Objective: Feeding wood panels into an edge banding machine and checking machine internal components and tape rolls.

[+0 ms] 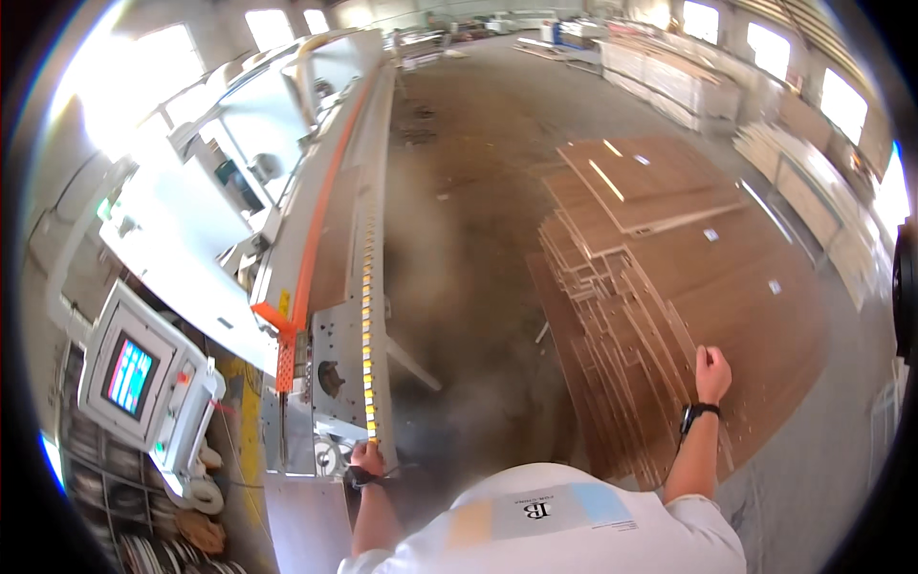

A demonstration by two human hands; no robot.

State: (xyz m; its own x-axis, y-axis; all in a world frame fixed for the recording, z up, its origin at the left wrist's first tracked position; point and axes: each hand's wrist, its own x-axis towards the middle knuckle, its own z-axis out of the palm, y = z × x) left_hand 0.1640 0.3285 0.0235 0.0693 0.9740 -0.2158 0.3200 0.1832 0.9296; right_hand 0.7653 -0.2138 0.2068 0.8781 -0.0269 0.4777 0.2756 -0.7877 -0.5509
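Observation:
My left hand (366,457) is at the near end of a long machine bed (330,330), its fingers curled beside a row of yellow and white rollers (368,335). Whatever those fingers may hold is hidden. Over on the right, my right hand (712,373) is closed above a stack of brown wood-faced panels (765,354), close to the panels' uneven left edges. Anything inside that fist cannot be made out. A brown panel (335,249) lies along the machine bed, against an orange guide strip (316,225), out of reach of both hands.
A control box with a lit screen (134,378) stands left of the machine. Thin rolls of strip material (143,550) sit below it. Wrapped panel stacks (660,81) and pale boards (813,206) line the right side. Brown floor (469,191) runs between machine and panels.

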